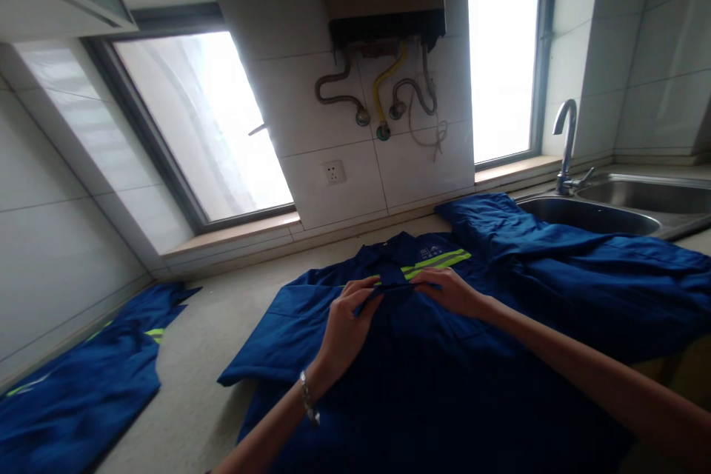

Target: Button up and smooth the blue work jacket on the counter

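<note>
Both hands, left hand (347,322) and right hand (452,289), grip pinching the blue jacket (422,378); sink (600,216) beside it.

Bare counter (200,355) between the 2 blue jackets (72,385) (422,370); sink (600,218) and faucet (565,148) far right.

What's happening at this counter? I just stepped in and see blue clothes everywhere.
A person has a blue work jacket with yellow-green reflective stripes spread flat on the counter. Both hands are at its collar area: the left hand pinches a fold of the fabric, and the right hand rests on the cloth beside it. Another blue garment lies to the right, reaching toward the sink, and a third garment lies at the far left of the counter.
</note>
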Demonstrator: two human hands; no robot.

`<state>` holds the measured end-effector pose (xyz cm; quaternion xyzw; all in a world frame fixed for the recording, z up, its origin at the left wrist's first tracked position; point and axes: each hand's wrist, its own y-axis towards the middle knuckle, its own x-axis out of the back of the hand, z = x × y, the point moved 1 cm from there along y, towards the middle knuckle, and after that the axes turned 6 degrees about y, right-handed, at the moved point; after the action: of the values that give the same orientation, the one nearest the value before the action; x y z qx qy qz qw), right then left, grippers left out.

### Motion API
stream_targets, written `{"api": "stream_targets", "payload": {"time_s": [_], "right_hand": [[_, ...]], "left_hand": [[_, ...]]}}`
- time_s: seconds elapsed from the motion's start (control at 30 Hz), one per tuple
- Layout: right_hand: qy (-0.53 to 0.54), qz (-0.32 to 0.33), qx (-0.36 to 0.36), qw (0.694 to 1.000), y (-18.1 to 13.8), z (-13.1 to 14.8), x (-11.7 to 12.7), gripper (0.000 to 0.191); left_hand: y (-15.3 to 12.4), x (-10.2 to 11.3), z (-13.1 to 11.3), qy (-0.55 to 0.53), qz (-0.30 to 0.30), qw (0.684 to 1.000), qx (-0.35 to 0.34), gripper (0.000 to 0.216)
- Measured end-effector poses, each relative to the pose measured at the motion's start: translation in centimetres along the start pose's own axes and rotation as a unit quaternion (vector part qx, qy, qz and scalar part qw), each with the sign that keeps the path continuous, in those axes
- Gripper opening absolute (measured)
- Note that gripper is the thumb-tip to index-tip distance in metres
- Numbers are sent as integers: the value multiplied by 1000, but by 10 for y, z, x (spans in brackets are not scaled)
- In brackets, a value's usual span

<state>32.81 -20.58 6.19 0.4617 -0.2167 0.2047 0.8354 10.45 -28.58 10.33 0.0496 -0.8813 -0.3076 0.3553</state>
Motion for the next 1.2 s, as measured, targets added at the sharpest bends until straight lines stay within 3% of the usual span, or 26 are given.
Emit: {"api": "stream_targets", "payload": {"time_s": [0.13, 0.27, 0.33, 0.4, 0.5, 0.57, 0.63, 0.77, 1.2], "right_hand": [[2, 17, 15, 1000, 0, 5, -3, 26], [30, 35, 37, 998, 0, 10, -6, 24], [21, 48, 55, 997, -1, 11, -5, 23], [-3, 72, 79, 994, -3, 10, -3, 22], [-49, 95, 108, 988, -7, 5, -1, 20], [-81, 94, 114, 986, -9, 2, 0, 20], [-107, 90, 117, 983, -11, -1, 0, 20], [-120, 102, 121, 980, -14, -6, 0, 22], [-154, 123, 122, 973, -16, -1, 2, 28]], "left_hand": [[-1, -7, 3, -47, 30, 997, 52, 25], [-7, -9, 0, -8, 46, 999, 6, 22], [-11, -7, -2, 45, 43, 995, -75, 18], [-15, -4, -5, 100, 35, 974, -202, 21], [-24, -2, -9, 199, 48, 896, -393, 28], [-30, -4, -12, 264, 56, 849, -454, 28], [-34, -8, -15, 313, 35, 832, -456, 25], [-37, -16, -18, 359, -1, 829, -429, 19], [-46, -20, -19, 371, 101, 804, -453, 34]]}}
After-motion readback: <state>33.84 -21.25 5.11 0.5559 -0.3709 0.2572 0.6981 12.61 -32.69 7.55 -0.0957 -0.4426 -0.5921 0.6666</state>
